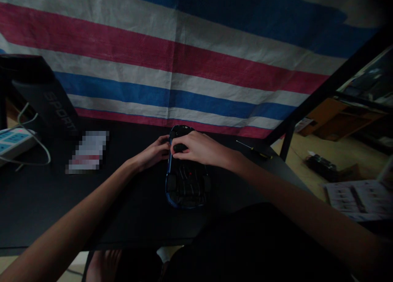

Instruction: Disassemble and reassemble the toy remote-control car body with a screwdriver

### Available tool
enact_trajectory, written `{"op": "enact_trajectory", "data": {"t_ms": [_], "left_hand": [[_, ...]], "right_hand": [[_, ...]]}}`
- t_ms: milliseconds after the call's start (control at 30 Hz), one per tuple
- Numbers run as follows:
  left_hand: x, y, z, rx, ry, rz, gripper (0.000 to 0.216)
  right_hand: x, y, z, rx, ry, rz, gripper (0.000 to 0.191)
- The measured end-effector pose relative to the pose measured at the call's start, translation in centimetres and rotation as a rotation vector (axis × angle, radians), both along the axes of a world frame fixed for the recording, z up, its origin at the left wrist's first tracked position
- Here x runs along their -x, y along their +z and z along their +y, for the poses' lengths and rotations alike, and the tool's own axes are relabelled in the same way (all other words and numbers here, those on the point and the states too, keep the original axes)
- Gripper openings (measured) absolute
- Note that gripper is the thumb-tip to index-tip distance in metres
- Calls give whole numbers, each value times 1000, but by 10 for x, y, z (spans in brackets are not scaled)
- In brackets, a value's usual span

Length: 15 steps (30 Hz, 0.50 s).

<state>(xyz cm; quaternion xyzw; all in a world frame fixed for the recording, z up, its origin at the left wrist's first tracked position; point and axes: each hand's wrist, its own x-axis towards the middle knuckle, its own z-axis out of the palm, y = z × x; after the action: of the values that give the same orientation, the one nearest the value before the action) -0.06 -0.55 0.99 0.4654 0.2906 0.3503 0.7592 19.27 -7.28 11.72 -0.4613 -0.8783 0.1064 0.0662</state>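
A toy car (187, 188) with blue sides lies upside down on the black table, its dark underside and wheels facing up. My left hand (155, 152) is at the car's left side, bent fingers resting against its edge and gripping it. Over the far half of the car, my right hand (196, 148) is closed around a short, dark, rounded handle (180, 147), which looks like a screwdriver's. Its shaft and tip are hidden. A second screwdriver (260, 154), with a thin shaft and a black and yellow handle, lies on the table to the right of my right hand.
A pixelated flat item (89, 151) lies on the table (132, 216) at the left. Behind it stand a dark "SPORT" container (46, 102) and a power strip (15, 143) with a white cable. A striped sheet (172, 69) hangs along the back edge. Boxes (356, 198) lie at the right.
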Motion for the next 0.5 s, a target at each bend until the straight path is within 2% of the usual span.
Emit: {"op": "enact_trajectory", "data": {"t_ms": [267,500], "left_hand": [[-1,5,-3,7,6,7,56],[-2,3,-2,-2,-6,11,59]], "right_hand": [[1,0,1,-16,2,-38,12],[4,-3,1,-32,-69,-47,16]]}}
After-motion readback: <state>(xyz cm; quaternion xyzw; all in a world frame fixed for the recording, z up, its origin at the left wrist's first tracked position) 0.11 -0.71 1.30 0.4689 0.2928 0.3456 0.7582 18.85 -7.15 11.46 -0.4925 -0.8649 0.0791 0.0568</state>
